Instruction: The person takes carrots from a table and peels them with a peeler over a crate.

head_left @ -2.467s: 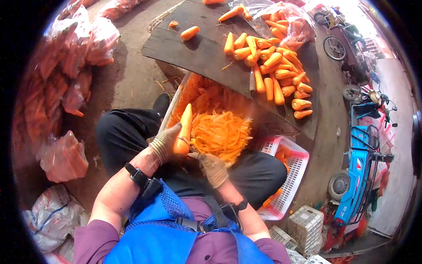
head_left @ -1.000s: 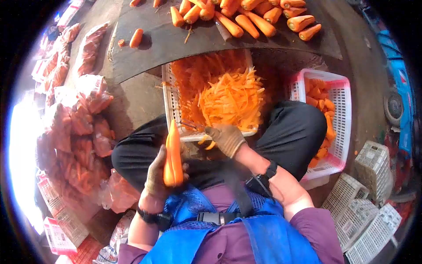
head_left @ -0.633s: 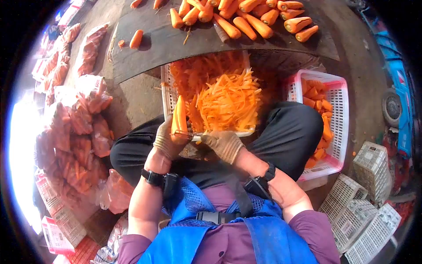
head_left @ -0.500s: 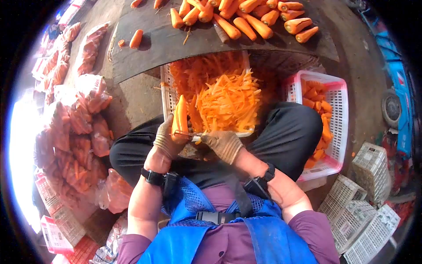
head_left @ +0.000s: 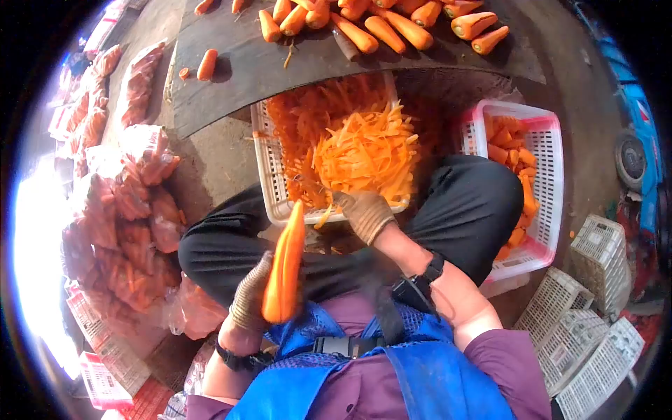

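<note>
My gloved left hand is closed around a large carrot, held upright in front of my vest with its narrow tip pointing away from me. Partly stripped faces show along its side. My gloved right hand is closed on a peeler, whose thin metal head sticks out to the left over the shavings. Below that hand, a white plastic basket between my legs holds a heap of orange carrot peelings. The carrot and the peeler are apart.
Several carrots lie on a dark board ahead, with a knife-like handle among them. A pink-and-white basket of cut carrots stands right. Bagged carrots fill the left. Pale crates sit at lower right.
My left hand has drawn the carrot back toward my body, away from the peeler. My right hand has shifted slightly forward and right, with the peeler now over the basket.
</note>
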`<state>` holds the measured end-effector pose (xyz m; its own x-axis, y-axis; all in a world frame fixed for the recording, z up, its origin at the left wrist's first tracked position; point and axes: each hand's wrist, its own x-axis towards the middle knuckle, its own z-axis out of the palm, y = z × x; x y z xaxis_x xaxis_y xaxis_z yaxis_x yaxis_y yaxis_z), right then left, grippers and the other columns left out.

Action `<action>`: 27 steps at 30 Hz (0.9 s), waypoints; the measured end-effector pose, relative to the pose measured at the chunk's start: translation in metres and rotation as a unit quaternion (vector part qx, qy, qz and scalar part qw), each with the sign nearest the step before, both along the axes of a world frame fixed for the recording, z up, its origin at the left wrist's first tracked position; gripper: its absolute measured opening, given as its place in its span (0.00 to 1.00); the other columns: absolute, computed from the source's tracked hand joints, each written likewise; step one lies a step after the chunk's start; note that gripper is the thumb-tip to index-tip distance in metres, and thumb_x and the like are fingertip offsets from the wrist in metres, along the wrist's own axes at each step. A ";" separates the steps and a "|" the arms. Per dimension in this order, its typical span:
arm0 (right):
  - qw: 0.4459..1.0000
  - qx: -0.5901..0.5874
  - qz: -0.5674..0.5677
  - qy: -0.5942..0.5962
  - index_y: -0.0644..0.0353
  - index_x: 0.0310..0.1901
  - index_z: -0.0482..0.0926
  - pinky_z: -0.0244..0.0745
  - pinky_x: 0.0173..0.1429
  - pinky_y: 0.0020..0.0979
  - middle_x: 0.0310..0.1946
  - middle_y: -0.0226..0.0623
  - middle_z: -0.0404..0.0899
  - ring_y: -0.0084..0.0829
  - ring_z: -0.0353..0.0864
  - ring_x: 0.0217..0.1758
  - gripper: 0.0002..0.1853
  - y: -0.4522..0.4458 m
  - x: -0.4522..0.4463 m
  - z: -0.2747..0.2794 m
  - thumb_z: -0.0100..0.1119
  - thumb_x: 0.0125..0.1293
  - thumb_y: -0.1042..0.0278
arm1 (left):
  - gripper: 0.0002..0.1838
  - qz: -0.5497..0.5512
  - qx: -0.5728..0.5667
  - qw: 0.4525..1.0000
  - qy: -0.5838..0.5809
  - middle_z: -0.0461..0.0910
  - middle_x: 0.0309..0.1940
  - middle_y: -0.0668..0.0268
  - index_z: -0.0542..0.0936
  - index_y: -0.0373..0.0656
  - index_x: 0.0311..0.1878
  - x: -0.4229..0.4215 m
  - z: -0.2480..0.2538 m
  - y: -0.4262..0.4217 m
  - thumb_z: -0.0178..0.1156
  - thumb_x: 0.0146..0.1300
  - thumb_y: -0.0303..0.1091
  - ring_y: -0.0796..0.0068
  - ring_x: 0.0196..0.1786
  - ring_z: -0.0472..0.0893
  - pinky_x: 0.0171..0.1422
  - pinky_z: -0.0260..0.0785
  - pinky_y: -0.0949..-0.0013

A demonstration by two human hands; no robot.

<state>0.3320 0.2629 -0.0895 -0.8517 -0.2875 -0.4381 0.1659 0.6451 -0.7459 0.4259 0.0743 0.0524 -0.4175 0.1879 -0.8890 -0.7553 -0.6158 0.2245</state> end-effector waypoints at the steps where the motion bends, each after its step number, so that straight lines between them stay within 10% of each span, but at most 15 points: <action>1: 1.000 -0.017 0.021 -0.009 0.63 0.31 0.79 0.70 0.39 0.45 0.27 0.55 0.76 0.53 0.77 0.35 0.31 0.000 0.000 0.005 0.37 0.65 0.40 | 0.28 0.010 -0.011 1.000 0.013 0.76 0.33 0.62 0.71 0.39 0.52 -0.003 -0.005 -0.002 0.47 0.65 0.56 0.69 0.31 0.78 0.29 0.73 0.68; 13: 0.984 -0.125 0.121 -0.026 0.59 0.27 0.78 0.68 0.35 0.45 0.22 0.51 0.75 0.51 0.76 0.30 0.31 0.001 0.012 0.016 0.36 0.66 0.40 | 0.26 0.100 0.050 0.992 0.057 0.77 0.32 0.60 0.72 0.37 0.48 -0.069 -0.100 -0.015 0.50 0.63 0.55 0.68 0.31 0.78 0.33 0.74 0.66; 17: 0.967 -0.073 0.205 0.133 0.54 0.37 0.79 0.72 0.30 0.38 0.25 0.41 0.78 0.43 0.79 0.29 0.16 -0.002 0.022 -0.014 0.46 0.65 0.53 | 0.23 0.179 0.000 0.983 0.040 0.78 0.34 0.61 0.73 0.37 0.47 -0.090 -0.092 0.001 0.51 0.64 0.51 0.67 0.31 0.78 0.35 0.75 0.65; 21: 0.969 -0.034 0.208 0.126 0.52 0.37 0.79 0.72 0.31 0.39 0.28 0.41 0.79 0.44 0.79 0.30 0.15 -0.003 0.022 -0.010 0.44 0.66 0.55 | 0.17 0.146 0.100 0.981 0.075 0.78 0.41 0.63 0.72 0.40 0.50 -0.086 -0.122 -0.018 0.48 0.67 0.43 0.70 0.44 0.77 0.53 0.69 0.69; 27: 0.971 -0.029 0.198 0.131 0.53 0.38 0.80 0.72 0.35 0.40 0.28 0.44 0.79 0.46 0.78 0.32 0.19 0.001 0.016 0.014 0.42 0.66 0.50 | 0.21 0.127 0.051 0.990 0.041 0.78 0.36 0.61 0.72 0.37 0.49 -0.079 -0.084 0.002 0.50 0.65 0.47 0.68 0.35 0.80 0.36 0.76 0.66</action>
